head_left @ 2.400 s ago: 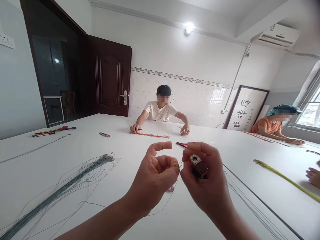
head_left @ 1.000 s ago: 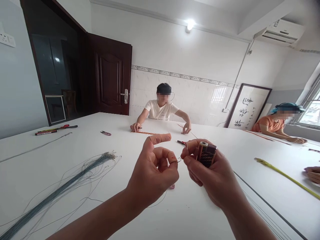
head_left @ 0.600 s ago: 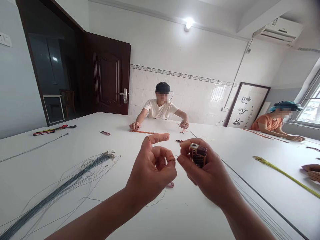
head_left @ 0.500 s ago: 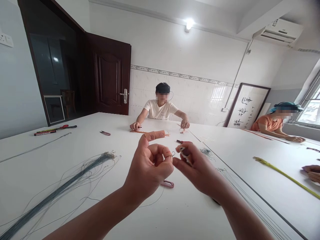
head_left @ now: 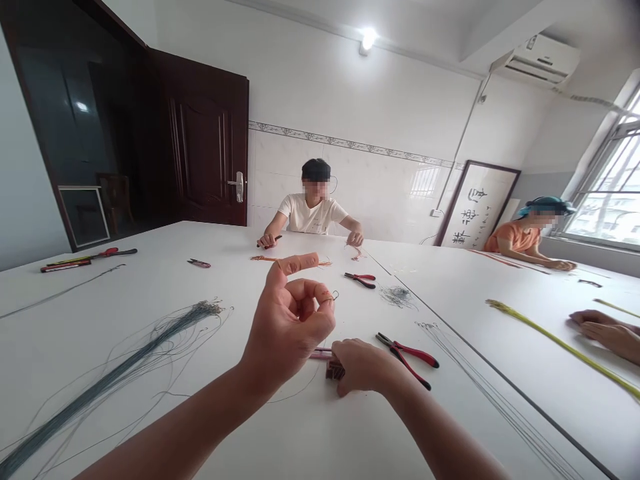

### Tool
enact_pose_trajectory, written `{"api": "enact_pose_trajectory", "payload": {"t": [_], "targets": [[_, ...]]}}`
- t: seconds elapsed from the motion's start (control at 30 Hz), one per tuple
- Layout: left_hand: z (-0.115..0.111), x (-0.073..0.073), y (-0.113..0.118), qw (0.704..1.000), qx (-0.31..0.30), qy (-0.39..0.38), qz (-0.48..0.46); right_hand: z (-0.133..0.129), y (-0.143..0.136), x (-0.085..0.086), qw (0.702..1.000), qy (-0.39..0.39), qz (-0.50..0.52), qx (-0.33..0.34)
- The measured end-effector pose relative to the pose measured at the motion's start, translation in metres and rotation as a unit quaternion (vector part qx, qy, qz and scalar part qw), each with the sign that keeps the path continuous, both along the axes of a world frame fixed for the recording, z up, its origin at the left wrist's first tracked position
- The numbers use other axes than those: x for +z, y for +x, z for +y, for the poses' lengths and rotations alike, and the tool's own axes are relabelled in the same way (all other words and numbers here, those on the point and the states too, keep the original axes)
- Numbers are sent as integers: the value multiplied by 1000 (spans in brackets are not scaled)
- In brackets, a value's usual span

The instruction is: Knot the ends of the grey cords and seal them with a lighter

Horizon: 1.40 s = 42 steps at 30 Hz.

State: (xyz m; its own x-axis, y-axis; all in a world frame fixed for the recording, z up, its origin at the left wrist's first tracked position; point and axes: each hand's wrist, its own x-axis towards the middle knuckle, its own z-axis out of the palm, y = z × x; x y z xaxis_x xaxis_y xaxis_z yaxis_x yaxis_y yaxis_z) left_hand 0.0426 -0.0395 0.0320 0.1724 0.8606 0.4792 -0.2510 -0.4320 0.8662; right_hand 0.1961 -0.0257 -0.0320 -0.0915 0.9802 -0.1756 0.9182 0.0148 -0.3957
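My left hand [head_left: 295,310] is raised above the table with thumb and index fingertip pinched together. A small fish hook [head_left: 335,295] sticks out of the pinch, its bend showing past the fingertips. A thin line [head_left: 300,393] curves over the table below. Lower and to the right, my right hand [head_left: 363,367] rests at the tabletop. Its thumb and fingers are around a small brown ridged block [head_left: 334,370]. A pink-handled tool [head_left: 320,354] lies beside it, partly hidden by both hands. Red-handled pliers [head_left: 407,350] lie just right of my right hand.
A grey-green bundle of hooked lines [head_left: 165,343] spreads on the left. Smaller pliers [head_left: 360,279], a tangle of line [head_left: 397,297] and several hooked lines [head_left: 470,373] lie on the right. A yellow bundle [head_left: 550,337] is farther right. Other people sit across and to the right.
My right hand has dropped from beside the left hand to the tabletop, uncovering both pliers. My left hand keeps its pinch on the fish hook. The view has shifted slightly right.
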Motion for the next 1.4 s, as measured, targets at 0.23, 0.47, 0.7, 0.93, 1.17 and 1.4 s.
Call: {"api": "enact_pose_trajectory", "payload": {"t": [0.23, 0.47, 0.7, 0.93, 1.17, 1.4], "targets": [[11, -4, -4, 999, -35, 0, 1, -13, -14, 37, 912, 241, 331, 37], [15, -12, -3, 999, -28, 32, 15, -25, -35, 40, 697, 280, 660, 11], [14, -20, -1, 993, 7, 100, 64, -30, -39, 41, 706, 351, 615, -16], [19, -24, 2, 984, 4, 168, 53, -28, -42, 46, 714, 392, 579, -25], [24, -18, -1, 973, 16, 227, 26, -33, -39, 57, 735, 387, 557, -3], [22, -17, -2, 965, 38, 255, 52, -34, -48, 69, 719, 475, 506, -13]]}}
